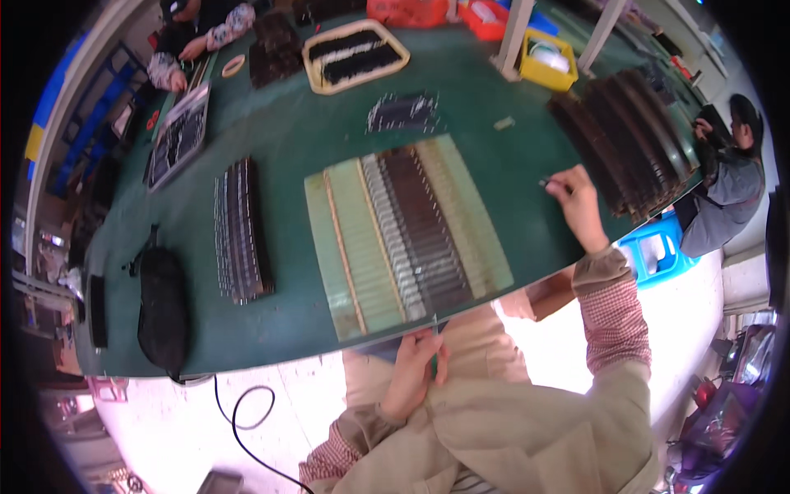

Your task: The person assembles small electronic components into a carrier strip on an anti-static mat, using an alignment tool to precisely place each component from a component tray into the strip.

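My right hand is held over the green table, to the right of a pale green ribbed board. Its thumb and fingers pinch a small dark piece, too small to name. In front of the board, at the table's near edge, my left hand is closed. A thin, pale tip rises above its fingers and a bit of green shows between them; I cannot make out what it is. Rows of dark strips and shiny, clear-looking parts lie across the middle of the board.
Left of the board lie a stack of dark strips and a black pouch. Farther off are a pile of dark pieces, a cream tray and a yellow bin. Brown strips are stacked at right. Two people sit nearby.
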`<state>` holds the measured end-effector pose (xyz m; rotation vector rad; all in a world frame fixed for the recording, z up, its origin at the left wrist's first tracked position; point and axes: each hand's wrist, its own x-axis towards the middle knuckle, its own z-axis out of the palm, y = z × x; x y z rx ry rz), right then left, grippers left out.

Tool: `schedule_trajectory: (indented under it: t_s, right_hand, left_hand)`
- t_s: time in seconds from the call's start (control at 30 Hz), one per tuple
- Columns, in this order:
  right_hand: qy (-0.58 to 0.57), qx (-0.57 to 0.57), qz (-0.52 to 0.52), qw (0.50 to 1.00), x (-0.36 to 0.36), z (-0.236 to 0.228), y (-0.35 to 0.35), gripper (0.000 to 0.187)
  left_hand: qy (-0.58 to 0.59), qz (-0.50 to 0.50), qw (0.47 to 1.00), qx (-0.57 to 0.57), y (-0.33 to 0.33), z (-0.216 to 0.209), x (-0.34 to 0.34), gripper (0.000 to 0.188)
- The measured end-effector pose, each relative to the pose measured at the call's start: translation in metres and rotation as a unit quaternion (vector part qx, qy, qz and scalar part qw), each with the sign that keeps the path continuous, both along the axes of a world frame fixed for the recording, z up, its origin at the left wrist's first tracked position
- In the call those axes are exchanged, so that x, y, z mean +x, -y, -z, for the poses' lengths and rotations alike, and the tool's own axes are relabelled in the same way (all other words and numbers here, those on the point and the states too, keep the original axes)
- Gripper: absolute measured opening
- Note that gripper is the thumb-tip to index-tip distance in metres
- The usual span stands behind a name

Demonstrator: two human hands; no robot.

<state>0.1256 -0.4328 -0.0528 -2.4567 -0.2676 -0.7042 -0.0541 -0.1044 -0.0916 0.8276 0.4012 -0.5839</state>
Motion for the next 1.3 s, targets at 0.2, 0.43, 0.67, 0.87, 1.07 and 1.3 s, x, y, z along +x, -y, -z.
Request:
schedule_trajectory:
  t_s: [0.2,0.43,0.67,0.87,1.07,1.3]
  right_hand:
    - [-0.107,0.157,0.076,0.979,-0.022,-0.028,-0.026,0.012]
    - [-0.032,-0.066,-0.212,0.975,-0.083,-0.033,-0.089,0.022]
    - [-0.005,-0.28,-0.377,0.883,-0.093,-0.034,-0.125,0.029]
    - [0.052,-0.31,-0.416,0.853,-0.082,-0.028,-0.136,0.03]
    - [0.044,-0.285,-0.415,0.863,-0.086,-0.032,-0.132,0.028]
    - [0.041,-0.209,-0.099,0.972,-0.058,-0.02,-0.054,0.029]
  left_hand:
    - [0.053,-0.039,0.997,0.035,0.006,-0.007,-0.003,0.023]
    - [0.032,0.006,0.999,-0.027,-0.002,-0.013,-0.009,0.018]
    - [-0.05,0.02,0.992,-0.111,-0.002,-0.028,-0.004,0.014]
    - [-0.074,0.02,0.989,-0.13,-0.003,-0.032,-0.001,0.008]
    - [-0.057,0.017,0.99,-0.127,-0.004,-0.028,-0.005,0.007]
    - [0.037,0.041,0.998,-0.01,0.002,-0.034,-0.006,0.009]
